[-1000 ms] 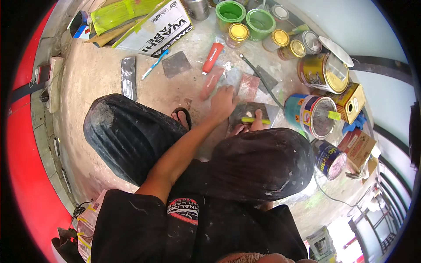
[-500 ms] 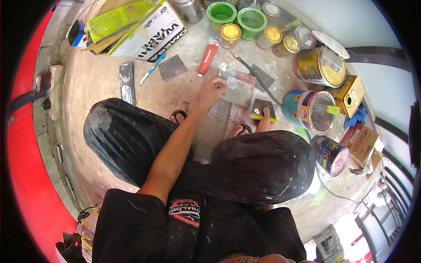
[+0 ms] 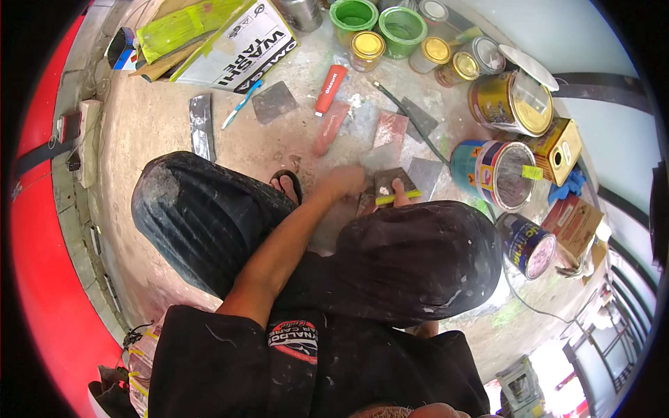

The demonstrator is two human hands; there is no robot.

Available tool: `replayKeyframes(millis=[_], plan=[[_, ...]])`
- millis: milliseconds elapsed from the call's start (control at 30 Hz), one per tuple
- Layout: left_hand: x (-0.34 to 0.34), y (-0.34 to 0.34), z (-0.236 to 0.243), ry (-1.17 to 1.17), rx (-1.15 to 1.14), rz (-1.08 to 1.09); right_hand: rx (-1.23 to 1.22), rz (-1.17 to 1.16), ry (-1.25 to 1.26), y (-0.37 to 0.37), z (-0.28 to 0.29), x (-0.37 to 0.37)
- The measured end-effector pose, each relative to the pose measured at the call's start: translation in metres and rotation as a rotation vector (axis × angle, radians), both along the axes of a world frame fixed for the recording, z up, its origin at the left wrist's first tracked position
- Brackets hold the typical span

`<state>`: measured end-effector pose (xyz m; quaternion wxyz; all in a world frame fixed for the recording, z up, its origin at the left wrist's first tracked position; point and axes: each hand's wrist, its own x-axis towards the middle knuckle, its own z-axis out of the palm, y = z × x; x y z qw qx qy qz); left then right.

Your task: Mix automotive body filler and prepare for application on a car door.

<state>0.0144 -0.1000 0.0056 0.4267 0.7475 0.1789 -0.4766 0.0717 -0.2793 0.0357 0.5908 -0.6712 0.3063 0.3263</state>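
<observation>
Plate (image 3: 386, 177) in your right hand (image 3: 399, 189), your left hand (image 3: 341, 182) just beside it.
Your right thumb presses the plate's face, fingers hidden; your left hand is blurred, so whether it is spread or pinching something cannot be told. Pale smears mark the plate, so the work looks under way; how much is left does not show. Your right knee (image 3: 432, 254) crowds your right hand's near side, and your left foot (image 3: 287, 186) is left of your left hand. Just right of the plate lies a grey sheet (image 3: 424, 174); farther right, a teal can (image 3: 470, 171) limits sideways reach. Beyond your hands lie a red sheet (image 3: 390, 130) and red tube (image 3: 331, 89); room looks widest leftward, toward the black strip (image 3: 202, 129).
</observation>
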Motion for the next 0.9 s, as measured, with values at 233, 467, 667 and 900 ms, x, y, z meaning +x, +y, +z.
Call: replayKeyframes(millis=[233, 467, 667, 900], plan=[[-0.011, 0.011, -0.024, 0.304, -0.259, 0.291, -0.083, 0.07, 0.019, 0.024, 0.007, -0.007], [-0.001, 0.0, 0.009, 0.436, -0.496, 0.389, -0.199, 0.09, 0.044, 0.03, 0.004, -0.01], [-0.006, -0.02, 0.0, 0.278, -0.475, 0.63, -0.297, 0.065, 0.067, 0.027, 0.003, -0.018], [-0.006, -0.024, -0.002, 0.126, -0.413, 0.76, -0.367, 0.06, 0.041, 0.028, -0.018, -0.017]])
